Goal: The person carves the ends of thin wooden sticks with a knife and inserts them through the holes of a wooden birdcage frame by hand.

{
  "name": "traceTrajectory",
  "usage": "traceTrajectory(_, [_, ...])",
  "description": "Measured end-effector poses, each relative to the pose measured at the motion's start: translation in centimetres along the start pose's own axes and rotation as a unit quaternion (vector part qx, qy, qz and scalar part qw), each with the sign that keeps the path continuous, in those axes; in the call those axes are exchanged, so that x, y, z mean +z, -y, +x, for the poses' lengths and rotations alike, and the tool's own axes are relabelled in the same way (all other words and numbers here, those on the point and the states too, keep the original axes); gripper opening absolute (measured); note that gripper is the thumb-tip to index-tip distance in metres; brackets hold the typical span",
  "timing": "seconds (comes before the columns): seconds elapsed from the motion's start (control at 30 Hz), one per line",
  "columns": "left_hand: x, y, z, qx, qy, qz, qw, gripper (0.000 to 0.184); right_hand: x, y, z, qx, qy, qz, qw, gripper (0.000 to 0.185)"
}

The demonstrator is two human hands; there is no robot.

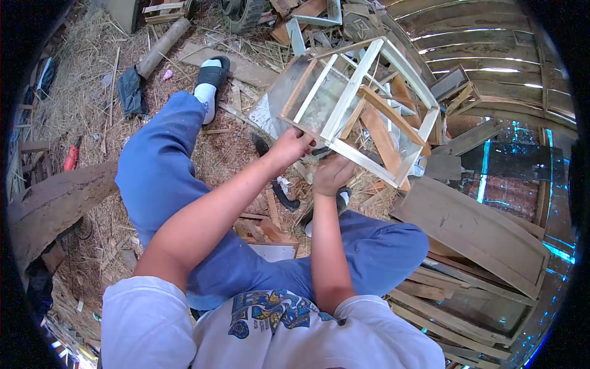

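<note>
A wooden frame (pixel 349 98) with pale slats and a cloudy panel on one side is tilted up in front of me, above the littered ground. My left hand (pixel 292 149) is closed on its near edge, thumb and fingers curled at the left corner. Just to the right, my right hand (pixel 332 174) grips the same edge from below, with its fingertips hidden behind the wood. Loose brown boards (pixel 382 136) show through the frame's open side. On the ground below my hands lies a dark curved object (pixel 285 195), its kind unclear.
A red-handled tool (pixel 72 155) lies at the left, near a thick curved plank (pixel 61 200). A log (pixel 163 48) and a tyre (pixel 244 13) are at the back. Large panels (pixel 470 227) and stacked boards crowd the right. Straw and wood scraps cover the ground.
</note>
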State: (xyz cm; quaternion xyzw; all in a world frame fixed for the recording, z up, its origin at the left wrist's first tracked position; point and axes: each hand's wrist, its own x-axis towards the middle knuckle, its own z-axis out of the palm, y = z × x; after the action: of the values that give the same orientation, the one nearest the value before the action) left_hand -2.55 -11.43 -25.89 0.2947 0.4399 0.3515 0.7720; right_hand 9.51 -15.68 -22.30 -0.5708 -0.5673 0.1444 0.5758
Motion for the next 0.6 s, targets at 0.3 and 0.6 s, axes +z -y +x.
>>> traceTrajectory(0.3, [1.4, 0.0, -2.0, -0.029, -0.032, -0.019, 0.999, 0.038, -3.4, 4.6, -3.2, 0.411, -0.058, 0.142, 0.899, 0.028])
traceTrajectory(0.6, [0.4, 0.1, -2.9, -0.089, -0.010, 0.057, 0.994, 0.040, -5.2, 2.0, 2.7, 0.679, -0.027, 0.547, 0.489, 0.022])
